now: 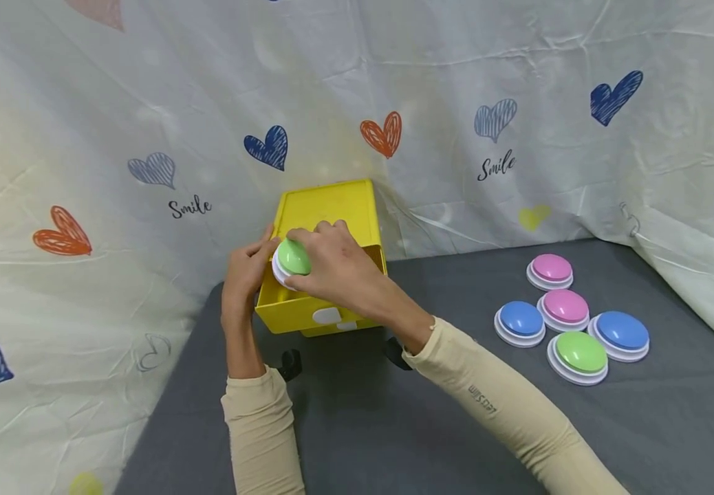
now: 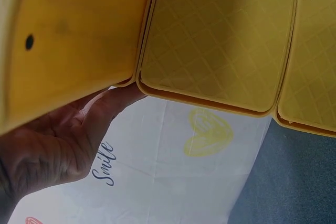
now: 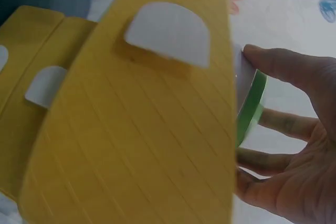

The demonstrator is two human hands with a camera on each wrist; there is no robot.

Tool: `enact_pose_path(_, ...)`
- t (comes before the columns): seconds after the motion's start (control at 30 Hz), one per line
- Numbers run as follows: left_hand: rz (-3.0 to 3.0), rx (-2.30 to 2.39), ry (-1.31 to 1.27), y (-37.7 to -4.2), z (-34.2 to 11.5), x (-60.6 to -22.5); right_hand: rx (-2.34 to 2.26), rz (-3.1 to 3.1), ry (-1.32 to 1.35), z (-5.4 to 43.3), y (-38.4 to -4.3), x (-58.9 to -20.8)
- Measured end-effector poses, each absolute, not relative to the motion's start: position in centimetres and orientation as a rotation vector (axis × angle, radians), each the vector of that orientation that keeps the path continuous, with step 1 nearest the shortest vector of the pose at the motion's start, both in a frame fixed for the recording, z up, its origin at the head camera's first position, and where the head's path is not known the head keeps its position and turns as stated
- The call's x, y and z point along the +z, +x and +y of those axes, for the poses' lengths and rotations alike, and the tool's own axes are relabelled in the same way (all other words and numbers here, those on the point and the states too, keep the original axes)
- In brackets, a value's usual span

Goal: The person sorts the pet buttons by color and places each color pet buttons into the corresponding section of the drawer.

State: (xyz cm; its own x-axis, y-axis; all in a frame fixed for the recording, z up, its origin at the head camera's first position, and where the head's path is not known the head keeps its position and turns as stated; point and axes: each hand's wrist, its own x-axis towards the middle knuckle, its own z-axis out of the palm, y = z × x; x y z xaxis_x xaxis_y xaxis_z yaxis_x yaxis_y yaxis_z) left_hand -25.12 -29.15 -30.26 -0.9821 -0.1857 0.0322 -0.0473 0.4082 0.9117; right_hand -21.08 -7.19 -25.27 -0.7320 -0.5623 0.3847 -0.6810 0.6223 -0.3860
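A yellow drawer box (image 1: 329,205) stands at the back of the dark table in the head view. Its top drawer (image 1: 291,318) is pulled out. Above that drawer, my right hand (image 1: 347,268) pinches a green dome button (image 1: 294,257) with a white base, holding it tilted. The right wrist view shows part of this button's green edge (image 3: 251,109) beyond the drawer front, between thumb and fingers. My left hand (image 1: 244,282) rests against the left side of the drawer and box. Its fingertips are partly hidden behind the drawer wall in the left wrist view.
On the right of the table, two pink buttons (image 1: 552,268), two blue buttons (image 1: 521,319) and another green button (image 1: 581,353) sit grouped. White half-round handles (image 1: 327,315) are on the drawer fronts. A white cloth (image 1: 431,82) with printed hearts hangs behind.
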Motion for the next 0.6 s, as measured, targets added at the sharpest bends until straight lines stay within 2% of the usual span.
enact_pose_path(0.6,-2.511,-1.576,0.229,-25.1,-29.3,-30.3,0.51,-2.608,1.018,-9.8,-19.8,-25.7)
